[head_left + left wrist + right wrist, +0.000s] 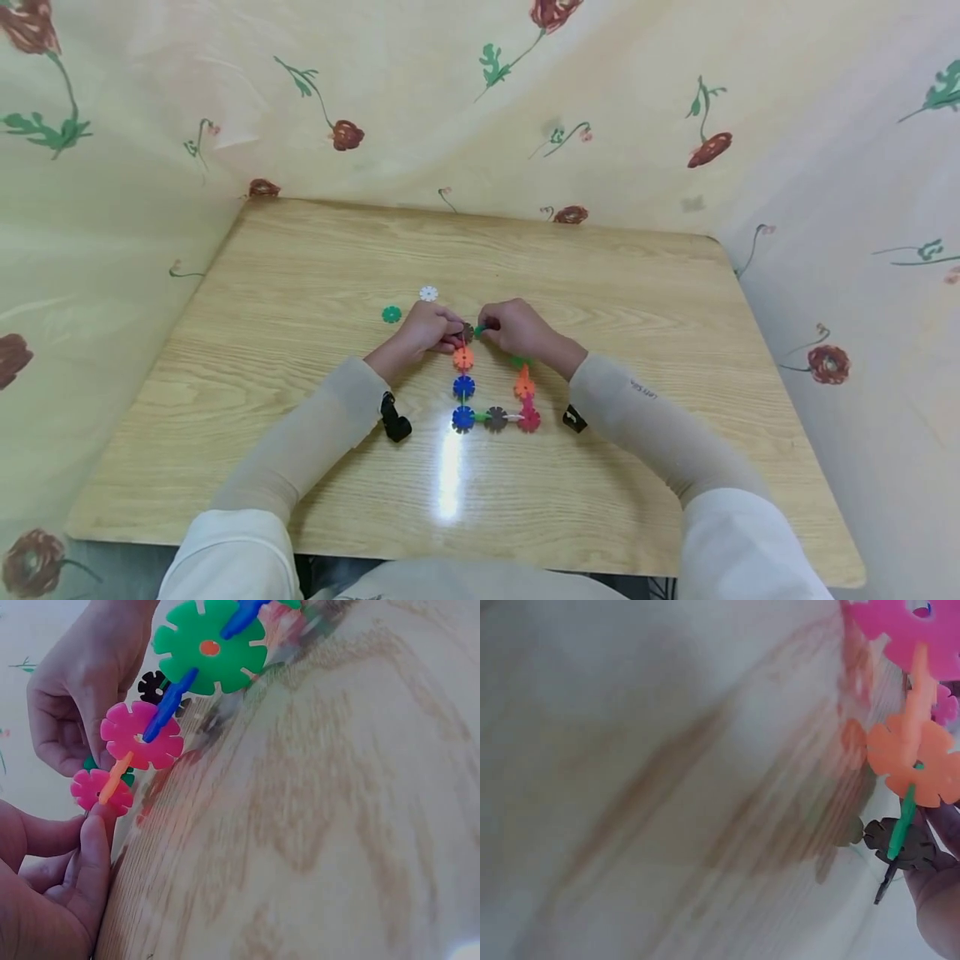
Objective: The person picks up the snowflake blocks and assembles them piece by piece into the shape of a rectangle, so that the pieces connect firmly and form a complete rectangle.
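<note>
Notched plastic snowflake discs, slotted into one another, form a U-shaped chain on the table. Blue discs (pixel 463 387) and an orange disc (pixel 463 358) make its left side; a grey-brown disc (pixel 496 419) lies in the near row, with a pink disc (pixel 529 418) at the right corner. My left hand (pixel 430 326) pinches the far left end beside a brown disc (pixel 468 332). From the other side my right hand (pixel 517 325) pinches a green disc (pixel 480 332) touching that end. In the left wrist view, the left thumb and fingers (pixel 94 847) meet under a pink disc (pixel 94 791).
A loose white disc (pixel 428 293) and a loose green disc (pixel 392 314) lie beyond the left hand. Black straps (pixel 396 421) hang at both wrists. Flowered cloth (pixel 420 100) rises behind and beside the wooden table (pixel 600 517).
</note>
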`<state>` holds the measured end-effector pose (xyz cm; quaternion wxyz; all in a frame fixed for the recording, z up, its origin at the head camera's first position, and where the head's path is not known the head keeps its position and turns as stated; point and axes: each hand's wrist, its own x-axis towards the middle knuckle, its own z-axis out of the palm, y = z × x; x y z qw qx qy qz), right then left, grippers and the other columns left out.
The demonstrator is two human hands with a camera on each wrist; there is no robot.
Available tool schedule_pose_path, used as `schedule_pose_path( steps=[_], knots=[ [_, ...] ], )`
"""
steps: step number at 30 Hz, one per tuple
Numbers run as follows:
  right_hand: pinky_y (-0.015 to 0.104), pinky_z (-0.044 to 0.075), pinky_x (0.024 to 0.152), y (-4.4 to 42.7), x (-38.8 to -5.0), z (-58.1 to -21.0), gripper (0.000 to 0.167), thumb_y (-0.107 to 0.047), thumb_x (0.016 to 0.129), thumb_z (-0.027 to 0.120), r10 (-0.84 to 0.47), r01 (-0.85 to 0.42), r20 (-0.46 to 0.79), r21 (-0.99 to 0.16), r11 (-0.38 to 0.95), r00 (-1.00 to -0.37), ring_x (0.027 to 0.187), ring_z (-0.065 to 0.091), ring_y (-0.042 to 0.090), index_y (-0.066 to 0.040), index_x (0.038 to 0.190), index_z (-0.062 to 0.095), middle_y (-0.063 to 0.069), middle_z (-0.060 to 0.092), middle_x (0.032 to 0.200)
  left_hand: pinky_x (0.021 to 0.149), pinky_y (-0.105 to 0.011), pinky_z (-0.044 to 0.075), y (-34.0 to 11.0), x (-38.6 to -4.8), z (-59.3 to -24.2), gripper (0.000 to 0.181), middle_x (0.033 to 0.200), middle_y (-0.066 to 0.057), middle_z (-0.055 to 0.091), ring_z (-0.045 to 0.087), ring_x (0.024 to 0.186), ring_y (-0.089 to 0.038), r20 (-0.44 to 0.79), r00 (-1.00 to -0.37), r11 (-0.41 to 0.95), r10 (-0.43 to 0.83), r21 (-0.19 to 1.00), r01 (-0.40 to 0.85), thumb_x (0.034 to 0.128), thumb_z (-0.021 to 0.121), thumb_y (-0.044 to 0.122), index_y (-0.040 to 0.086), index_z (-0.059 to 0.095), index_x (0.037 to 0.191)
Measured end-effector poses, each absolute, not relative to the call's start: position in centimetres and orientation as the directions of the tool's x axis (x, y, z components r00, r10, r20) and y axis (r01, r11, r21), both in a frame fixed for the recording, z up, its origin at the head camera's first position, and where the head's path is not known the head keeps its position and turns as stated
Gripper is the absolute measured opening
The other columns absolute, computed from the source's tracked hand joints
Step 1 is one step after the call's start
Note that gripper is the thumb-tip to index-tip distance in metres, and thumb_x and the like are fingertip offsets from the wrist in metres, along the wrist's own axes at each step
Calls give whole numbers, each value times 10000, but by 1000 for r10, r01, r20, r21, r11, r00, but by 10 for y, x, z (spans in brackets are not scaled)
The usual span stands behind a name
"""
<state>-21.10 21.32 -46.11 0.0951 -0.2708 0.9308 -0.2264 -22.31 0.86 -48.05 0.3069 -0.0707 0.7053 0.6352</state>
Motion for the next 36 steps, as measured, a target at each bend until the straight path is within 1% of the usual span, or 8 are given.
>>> schedule_pose_path(
  steps=[9, 15, 21, 28, 30, 31, 33, 36],
  knots=[
    [306, 521, 645, 213, -208, -462, 40, -102, 922, 747, -554, -506, 26, -445, 739, -832, 684, 578, 128, -77, 933, 719, 0, 690, 806, 562, -246, 595, 7, -224, -482, 202, 809, -124, 718, 677, 624, -151, -525, -801, 167, 286, 851, -498, 968, 661, 34, -26, 721, 1152],
    [312, 536, 653, 213, -207, -462, 40, -96, 914, 752, -545, -509, 48, -431, 745, -837, 691, 600, 127, -81, 914, 716, 6, 700, 810, 578, -255, 601, 8, -225, -483, 196, 844, -131, 727, 692, 650, -157, -526, -800, 172, 288, 851, -497, 964, 669, 39, -11, 723, 1146],
    [292, 527, 633, 208, -207, -462, 54, -89, 909, 760, -550, -502, 37, -460, 732, -835, 670, 593, 123, -85, 882, 713, 2, 701, 790, 583, -251, 600, 8, -224, -483, 181, 858, -137, 733, 694, 658, -154, -536, -795, 173, 286, 844, -507, 969, 659, 32, -15, 724, 1132],
    [274, 568, 667, 201, -216, -466, 83, -70, 884, 783, -567, -524, 52, -459, 717, -822, 698, 656, 100, -103, 831, 727, -7, 736, 790, 575, -239, 594, 6, -227, -485, 155, 908, -180, 735, 691, 643, -163, -529, -806, 150, 265, 849, -507, 950, 653, -25, -55, 715, 1089],
    [267, 569, 671, 200, -217, -465, 79, -76, 887, 782, -583, -527, 25, -459, 715, -812, 700, 654, 94, -100, 837, 726, -8, 737, 796, 578, -240, 595, 6, -227, -486, 158, 915, -189, 736, 693, 641, -167, -539, -800, 151, 266, 842, -517, 950, 652, -30, -61, 713, 1092],
    [271, 566, 673, 200, -218, -463, 72, -96, 892, 783, -596, -526, -10, -459, 716, -803, 701, 648, 99, -100, 848, 726, -8, 736, 804, 579, -240, 595, 7, -226, -486, 160, 915, -190, 738, 695, 642, -166, -546, -794, 155, 268, 838, -524, 953, 652, -26, -60, 714, 1096],
    [281, 563, 700, 200, -224, -456, 89, -169, 893, 795, -614, -504, -123, -459, 731, -779, 738, 642, 110, -111, 893, 728, -16, 730, 846, 584, -239, 596, 7, -226, -486, 162, 910, -180, 743, 703, 651, -164, -556, -784, 172, 276, 831, -529, 959, 655, -7, -53, 719, 1100],
    [332, 569, 803, 200, -241, -437, 220, -279, 892, 796, -601, -429, -331, -464, 775, -727, 874, 651, 159, -117, 1023, 726, -1, 715, 978, 587, -241, 597, 10, -229, -484, 167, 896, -165, 748, 711, 662, -165, -541, -788, 187, 294, 841, -507, 957, 668, 16, -46, 726, 1100]
  ],
)
